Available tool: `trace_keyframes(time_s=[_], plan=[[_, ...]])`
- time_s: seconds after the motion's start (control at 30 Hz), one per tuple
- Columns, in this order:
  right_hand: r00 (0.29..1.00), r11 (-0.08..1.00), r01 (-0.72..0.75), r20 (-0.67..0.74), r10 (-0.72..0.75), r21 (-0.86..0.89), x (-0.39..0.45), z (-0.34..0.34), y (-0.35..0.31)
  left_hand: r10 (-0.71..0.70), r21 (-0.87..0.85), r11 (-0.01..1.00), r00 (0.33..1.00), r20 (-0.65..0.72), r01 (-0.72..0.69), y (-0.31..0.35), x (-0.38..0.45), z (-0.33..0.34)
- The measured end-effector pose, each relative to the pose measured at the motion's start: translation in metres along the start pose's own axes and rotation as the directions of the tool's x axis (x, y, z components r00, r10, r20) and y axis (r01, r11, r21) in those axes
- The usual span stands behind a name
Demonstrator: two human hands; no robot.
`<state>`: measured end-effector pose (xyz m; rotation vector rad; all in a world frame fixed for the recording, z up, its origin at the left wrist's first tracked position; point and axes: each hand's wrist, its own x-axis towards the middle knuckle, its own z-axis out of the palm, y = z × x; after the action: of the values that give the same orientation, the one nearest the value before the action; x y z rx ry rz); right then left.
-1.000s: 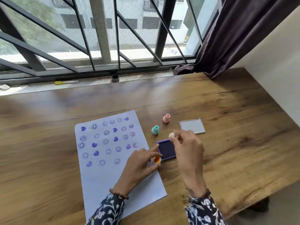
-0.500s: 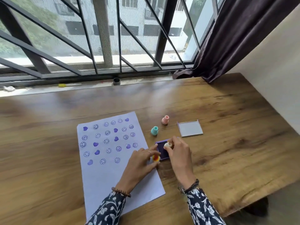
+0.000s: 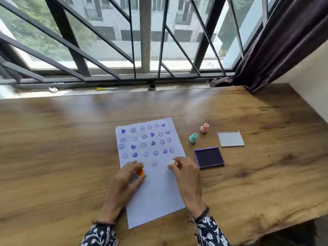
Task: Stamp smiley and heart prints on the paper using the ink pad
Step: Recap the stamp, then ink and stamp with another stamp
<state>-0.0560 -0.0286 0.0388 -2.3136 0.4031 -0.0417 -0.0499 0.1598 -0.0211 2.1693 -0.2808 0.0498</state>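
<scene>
A white paper (image 3: 156, 192) lies on the wooden table, its upper part covered in purple smiley and heart prints. My left hand (image 3: 127, 181) grips a red and yellow stamp (image 3: 139, 172) pressed near the paper's left side. My right hand (image 3: 184, 170) pinches a pale cream stamp (image 3: 172, 163) down on the paper's right side, level with the lowest row of prints. The open purple ink pad (image 3: 209, 157) sits just right of the paper, apart from both hands.
A teal stamp (image 3: 193, 138) and a pink stamp (image 3: 204, 128) stand upright beyond the ink pad. The pad's clear lid (image 3: 230, 139) lies to their right. The table's front edge runs near my sleeves; a curtain (image 3: 276, 41) hangs at the back right.
My right hand has carried the cream stamp from the ink pad leftward onto the paper. My left hand has moved its red and yellow stamp from beside the pad onto the paper's left side.
</scene>
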Motion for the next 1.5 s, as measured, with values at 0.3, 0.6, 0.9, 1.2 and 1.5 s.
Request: trace_keyframes(time_s=[0.3,0.6,0.9,1.2,1.5], plan=[[0.909,0.935,0.297,-0.244,-0.339,-0.193,0.003,-0.011,-0.049,-0.007,-0.122,0.993,1.000,0.026,0.010,-0.006,-0.002,-0.002],[0.981,0.950,0.188,-0.005,-0.195,-0.251,0.010,0.036,-0.007,0.014,-0.096,0.995,1.000,0.016,-0.012,-0.003,-0.002,-0.003],[0.972,0.945,0.234,0.022,-0.235,-0.229,0.008,0.032,-0.006,0.006,-0.085,0.996,1.000,0.009,-0.005,0.004,-0.002,-0.006],[0.935,0.536,-0.312,0.156,0.317,0.785,0.017,-0.011,0.001,0.034,-0.051,0.998,0.999,0.033,-0.032,-0.002,-0.003,-0.005],[0.881,0.271,-0.464,0.407,0.242,0.843,-0.001,-0.049,0.019,-0.167,-0.283,0.950,0.980,-0.112,0.129,0.038,-0.005,0.003]])
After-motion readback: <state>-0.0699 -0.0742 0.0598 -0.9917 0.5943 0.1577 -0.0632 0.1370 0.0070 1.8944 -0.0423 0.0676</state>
